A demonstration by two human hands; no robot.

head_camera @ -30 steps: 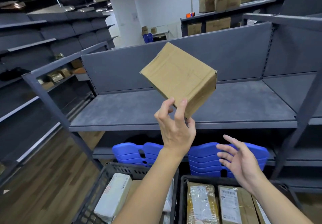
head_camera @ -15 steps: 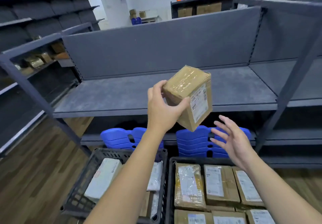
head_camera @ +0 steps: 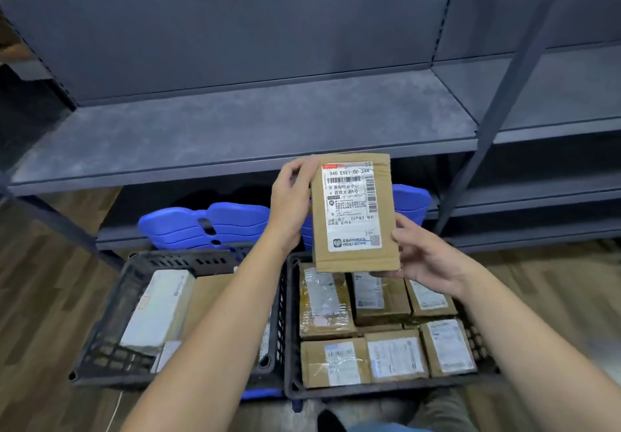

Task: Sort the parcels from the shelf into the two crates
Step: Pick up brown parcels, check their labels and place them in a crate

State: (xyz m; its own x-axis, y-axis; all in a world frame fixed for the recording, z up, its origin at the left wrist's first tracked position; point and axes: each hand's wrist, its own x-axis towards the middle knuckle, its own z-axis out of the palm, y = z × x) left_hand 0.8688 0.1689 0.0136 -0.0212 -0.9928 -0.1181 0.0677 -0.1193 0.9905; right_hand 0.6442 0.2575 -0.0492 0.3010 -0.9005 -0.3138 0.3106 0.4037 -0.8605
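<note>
Shelving, grey steel: the middle board stands directly over the crates, so a parcel taken from it has only a short way down. Crates, two, dark slotted plastic, side by side on the floor. The left crate holds a long white parcel and others partly hidden by the forearm. The right crate is packed with brown boxes, label-up in rows, likely so each stays readable. Stack of blue plastic pieces, on the low shelf behind the crates; purpose unclear. Cardboard parcel, held upright in the air above the back of the right crate, printed face toward the wearer, evidently to be read before a crate is chosen. Left hand grips its upper left edge, fingers curled behind. Right hand clasps the lower right corner, steadying it. Shipping label, white, barcoded, covers most of that face.
</note>
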